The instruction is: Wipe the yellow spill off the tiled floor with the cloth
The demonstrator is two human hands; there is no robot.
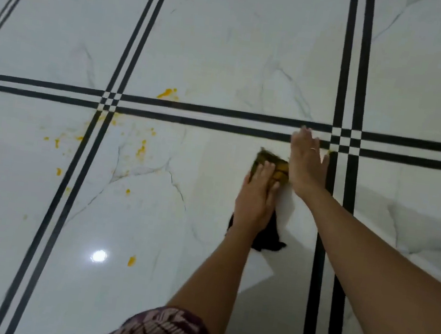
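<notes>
My left hand presses the dark crumpled cloth onto the glossy white marble-look tiled floor, fingers bent over it and thumb at its side. The cloth's front is stained yellow and its dark tail trails out toward 6 o'clock. My right hand lies flat just beside it at 2 o'clock, fingers straight and close together. The yellow spill lies scattered in drops well apart at 9 o'clock, across the black double lines.
</notes>
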